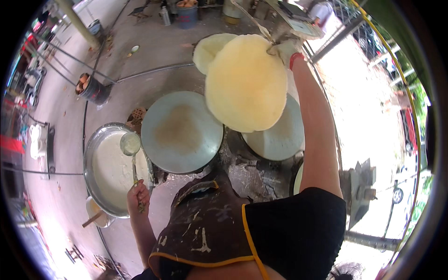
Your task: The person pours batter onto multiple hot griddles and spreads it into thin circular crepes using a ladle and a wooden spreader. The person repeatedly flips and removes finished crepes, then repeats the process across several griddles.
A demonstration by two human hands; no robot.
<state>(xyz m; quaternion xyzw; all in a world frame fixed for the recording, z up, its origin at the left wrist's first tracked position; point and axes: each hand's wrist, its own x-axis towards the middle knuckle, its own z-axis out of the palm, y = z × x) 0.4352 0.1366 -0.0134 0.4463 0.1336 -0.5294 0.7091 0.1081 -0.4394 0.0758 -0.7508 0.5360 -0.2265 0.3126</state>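
Note:
My left hand (138, 196) grips the handle of a metal ladle (130, 144), whose batter-coated bowl is over a wide metal basin (89, 182) of pale batter (111, 168). At the upper right, my right hand (286, 50), in a light glove with a red band at the wrist, is at the edge of a big round thin flatbread (246, 84). What its fingers grip is blurred. The flatbread partly covers another pale flatbread (210, 50) and the right round griddle (276, 141). The left round griddle (182, 132) is bare, with a brown patch.
A white container (101, 218) with a wooden handle stands below the basin. Metal buckets (92, 91) stand on the floor at left and at the top. A low table (302, 29) is at the upper right, near a wire fence (344, 10). Part of another pale round surface shows under my right arm.

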